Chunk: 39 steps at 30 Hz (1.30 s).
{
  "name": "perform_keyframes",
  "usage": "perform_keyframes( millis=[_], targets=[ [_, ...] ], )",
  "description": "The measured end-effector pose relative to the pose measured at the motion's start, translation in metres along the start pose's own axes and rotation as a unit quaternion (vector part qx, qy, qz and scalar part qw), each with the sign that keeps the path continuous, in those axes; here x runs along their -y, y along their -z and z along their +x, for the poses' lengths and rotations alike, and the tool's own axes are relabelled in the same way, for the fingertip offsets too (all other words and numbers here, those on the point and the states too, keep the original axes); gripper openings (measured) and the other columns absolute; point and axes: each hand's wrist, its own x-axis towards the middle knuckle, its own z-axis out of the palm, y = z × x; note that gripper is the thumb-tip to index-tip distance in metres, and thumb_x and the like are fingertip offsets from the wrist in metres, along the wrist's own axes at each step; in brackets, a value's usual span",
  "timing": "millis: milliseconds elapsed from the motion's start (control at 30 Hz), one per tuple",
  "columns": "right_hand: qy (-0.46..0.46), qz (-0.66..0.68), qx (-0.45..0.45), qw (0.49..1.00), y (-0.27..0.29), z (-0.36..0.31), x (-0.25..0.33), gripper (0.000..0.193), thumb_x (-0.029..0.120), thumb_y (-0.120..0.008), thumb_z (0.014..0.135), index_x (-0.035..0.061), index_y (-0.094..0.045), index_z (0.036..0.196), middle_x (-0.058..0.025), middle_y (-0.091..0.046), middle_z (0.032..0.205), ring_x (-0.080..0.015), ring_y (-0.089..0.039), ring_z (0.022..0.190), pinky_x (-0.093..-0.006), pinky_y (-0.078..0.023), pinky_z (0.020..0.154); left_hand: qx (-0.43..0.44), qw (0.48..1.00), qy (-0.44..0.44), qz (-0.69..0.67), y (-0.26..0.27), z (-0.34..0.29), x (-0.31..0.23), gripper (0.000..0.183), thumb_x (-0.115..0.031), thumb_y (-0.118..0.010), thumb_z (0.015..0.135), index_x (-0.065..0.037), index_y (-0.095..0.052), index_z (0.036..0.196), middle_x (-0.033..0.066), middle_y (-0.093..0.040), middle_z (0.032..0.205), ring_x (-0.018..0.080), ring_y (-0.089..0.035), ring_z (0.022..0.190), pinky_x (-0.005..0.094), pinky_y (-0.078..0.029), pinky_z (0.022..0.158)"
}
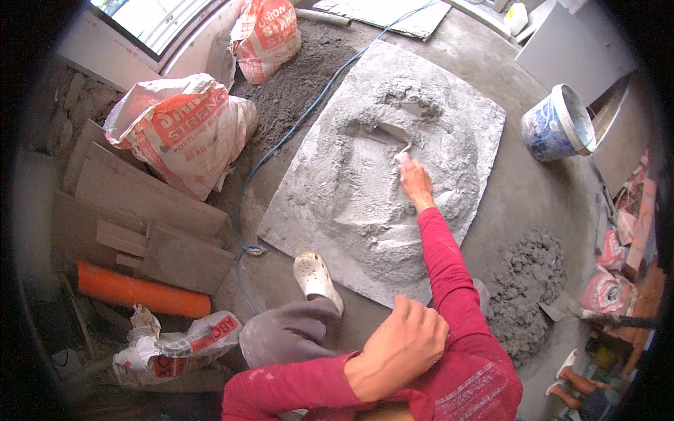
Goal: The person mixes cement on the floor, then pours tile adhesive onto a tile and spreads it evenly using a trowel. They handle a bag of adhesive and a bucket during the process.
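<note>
My right hand (418, 184) is closed round the handle of a trowel (395, 132). The trowel's blade rests in grey powdery mix (365, 175), which is heaped in a ring with a smoothed hollow in its middle. Under the mix lies a pale, dusty board (298, 217) on the floor. My left hand (401, 345) is bent across my body beside my right upper arm. Its fingers are curled in, and their inner side is hidden. My foot in a white clog (316, 279) stands at the board's near edge.
Two cement bags (184, 133) (267, 38) stand at left, near dark sand (302, 77). A blue hose (281, 144) runs along the board. At right are a bucket (558, 125), wet mortar (526, 288) and a shovel (562, 307). An orange pipe (144, 289) lies left. Another person's feet (565, 372) show lower right.
</note>
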Motion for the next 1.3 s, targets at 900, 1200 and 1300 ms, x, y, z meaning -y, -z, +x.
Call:
perform_keyframes(
  millis=[900,1200,1300],
  targets=[
    [-0.046,-0.025,-0.05,0.997,0.046,0.097,-0.073,0.026,0.027,-0.061,0.091,0.0056,-0.07,0.102,-0.0224,-0.069,0.104,-0.0425,-0.068,0.097,-0.0523,-0.055,0.081,0.046,0.999,0.005,-0.001,0.002,-0.002,0.015,0.032,-0.024,-0.058,0.082,0.0,-0.064,0.103,0.0095,-0.058,0.084,0.0247,-0.056,0.083,0.0378,-0.044,0.08],
    [-0.046,0.016,-0.085,0.995,0.061,0.082,-0.066,0.025,0.022,-0.063,0.09,0.0045,-0.069,0.107,-0.0232,-0.07,0.106,-0.0426,-0.068,0.098,-0.0524,-0.054,0.082,0.052,0.999,-0.002,0.002,0.001,0.0,0.012,0.027,-0.023,-0.059,0.081,-0.003,-0.063,0.098,0.0069,-0.054,0.08,0.0214,-0.054,0.078,0.0363,-0.042,0.074],
    [-0.107,0.033,-0.07,0.991,0.071,0.064,-0.079,0.025,0.021,-0.062,0.09,0.0052,-0.069,0.108,-0.0236,-0.07,0.104,-0.044,-0.067,0.097,-0.0522,-0.054,0.081,0.051,0.999,-0.015,-0.011,0.0,0.004,0.009,0.026,-0.023,-0.059,0.081,-0.003,-0.063,0.098,0.0067,-0.054,0.08,0.0214,-0.054,0.077,0.0362,-0.042,0.074]
  ],
)
